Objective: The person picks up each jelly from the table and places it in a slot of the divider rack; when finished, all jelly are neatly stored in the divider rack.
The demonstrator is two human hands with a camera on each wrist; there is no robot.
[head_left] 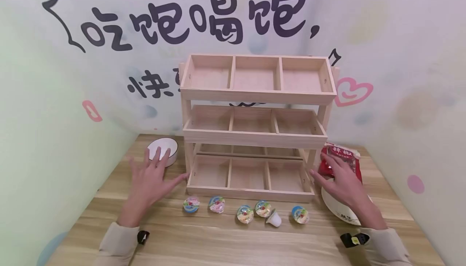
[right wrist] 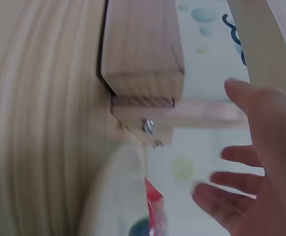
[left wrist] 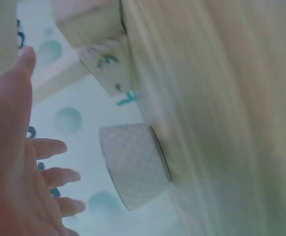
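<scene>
A three-tier wooden rack (head_left: 255, 140), each tier split into three compartments, stands at the middle of the table. My left hand (head_left: 151, 183) is spread at its left side, the thumb tip close to the lowest tier. In the left wrist view the left hand (left wrist: 15, 162) holds nothing, its fingers apart. On the other side my right hand (head_left: 344, 185) is spread too, thumb pointing at the rack's lower right corner. The right wrist view shows the right hand (right wrist: 256, 162) with nothing in it, beside the rack's lowest tier (right wrist: 143, 54).
Several small jelly cups (head_left: 245, 214) lie in front of the rack, one (head_left: 274, 219) on its side. A white bowl (head_left: 169, 159) stands back left. Back right are a red packet (head_left: 354, 163) and a white plate (head_left: 336, 209). A printed wall sheet (head_left: 109, 76) hangs behind.
</scene>
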